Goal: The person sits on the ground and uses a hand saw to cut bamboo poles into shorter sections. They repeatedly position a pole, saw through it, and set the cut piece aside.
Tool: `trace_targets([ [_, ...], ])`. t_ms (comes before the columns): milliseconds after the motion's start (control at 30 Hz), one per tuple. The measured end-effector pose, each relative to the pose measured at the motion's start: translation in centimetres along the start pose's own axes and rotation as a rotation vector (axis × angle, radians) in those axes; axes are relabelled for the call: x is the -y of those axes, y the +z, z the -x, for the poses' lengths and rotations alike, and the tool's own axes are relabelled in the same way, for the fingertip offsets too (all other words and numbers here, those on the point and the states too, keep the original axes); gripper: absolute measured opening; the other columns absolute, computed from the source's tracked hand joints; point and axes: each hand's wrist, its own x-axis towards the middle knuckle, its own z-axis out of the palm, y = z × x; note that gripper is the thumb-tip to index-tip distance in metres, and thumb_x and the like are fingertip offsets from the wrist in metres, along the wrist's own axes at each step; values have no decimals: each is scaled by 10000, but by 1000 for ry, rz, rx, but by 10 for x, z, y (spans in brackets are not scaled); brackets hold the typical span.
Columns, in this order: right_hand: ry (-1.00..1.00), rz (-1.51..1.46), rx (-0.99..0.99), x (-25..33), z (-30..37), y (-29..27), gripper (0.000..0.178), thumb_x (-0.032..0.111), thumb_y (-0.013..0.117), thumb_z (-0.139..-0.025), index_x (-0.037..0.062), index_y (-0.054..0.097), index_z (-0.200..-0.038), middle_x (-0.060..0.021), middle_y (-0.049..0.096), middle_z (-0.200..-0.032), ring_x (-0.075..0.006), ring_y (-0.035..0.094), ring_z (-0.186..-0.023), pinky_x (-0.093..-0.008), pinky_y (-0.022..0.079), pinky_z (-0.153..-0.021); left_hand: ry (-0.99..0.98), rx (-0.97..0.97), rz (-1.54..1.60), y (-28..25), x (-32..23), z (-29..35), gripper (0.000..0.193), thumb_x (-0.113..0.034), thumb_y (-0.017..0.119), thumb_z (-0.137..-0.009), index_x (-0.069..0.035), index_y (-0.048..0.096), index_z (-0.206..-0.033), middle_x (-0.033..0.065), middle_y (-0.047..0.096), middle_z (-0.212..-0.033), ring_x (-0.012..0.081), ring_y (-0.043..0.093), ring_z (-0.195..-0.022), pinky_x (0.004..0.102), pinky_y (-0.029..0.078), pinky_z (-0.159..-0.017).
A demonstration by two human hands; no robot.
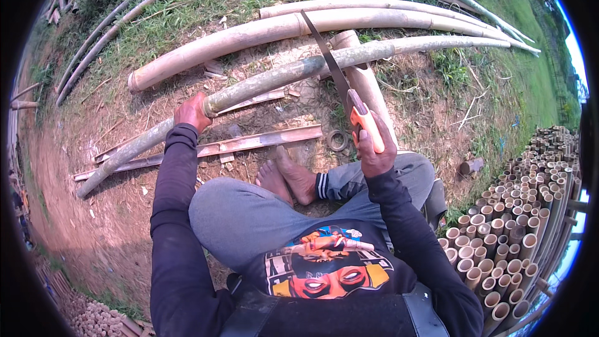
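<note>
My left hand (193,112) is closed around a long grey-green bamboo pole (262,86), close to one of its joints. The pole slants from the lower left up to the far right and crosses over a thick short bamboo piece (372,97). In my right hand (376,153) is a hand saw (334,70), gripped by its orange handle. Its dark blade points away from me and lies across the pole, right by the spot where the short piece passes beneath. Whether the teeth have entered the bamboo cannot be made out.
Thick bamboo poles (249,36) lie beyond the held one. Split bamboo lengths (262,141) and a bamboo ring (338,141) rest on the dirt by my bare feet (293,178). Many cut bamboo tubes (499,237) stand packed at the right. A short offcut (471,166) lies nearby.
</note>
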Motion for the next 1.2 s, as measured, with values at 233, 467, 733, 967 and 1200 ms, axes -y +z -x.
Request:
trace_targets([
  [233,-4,24,18,40,52,-31,544,305,625,-1020,-78,552,-1399,-169,678,-1259,-162,682,-945,-291,562,-803,-13,24,-31,4,1,-3,493,-168,887,-679,-130,628,-1097,131,735,-1069,364,709,-1032,476,539,-916],
  [467,137,-182,34,-24,-100,42,384,147,675,-1001,-5,599,-1345,-69,681,-1037,-65,642,-708,-216,495,-538,81,-55,-75,8,-5,12,640,-261,921,-655,-113,604,-1191,145,721,-1145,349,695,-1091,461,527,-967],
  [733,-31,-132,102,-2,-84,43,480,185,694,-1004,-5,532,-1413,-76,666,-1078,-74,610,-796,-235,534,-651,69,-18,-64,19,-32,5,623,-250,874,-737,-100,589,-1270,147,701,-1164,331,679,-1130,456,529,-976],
  [967,48,-125,6,18,-5,-7,477,209,672,-1007,-40,547,-1394,-99,678,-1094,-51,571,-660,-217,488,-595,72,-28,-78,12,-36,8,562,-226,872,-729,-94,603,-1205,149,710,-1123,337,687,-1109,465,533,-957],
  [1200,-35,-82,-14,21,36,-18,515,208,632,-1020,-68,501,-1436,-120,696,-1119,-38,522,-593,-213,480,-574,77,-59,-76,22,-33,4,536,-219,866,-730,-96,607,-1182,143,713,-1117,340,691,-1098,483,533,-946],
])
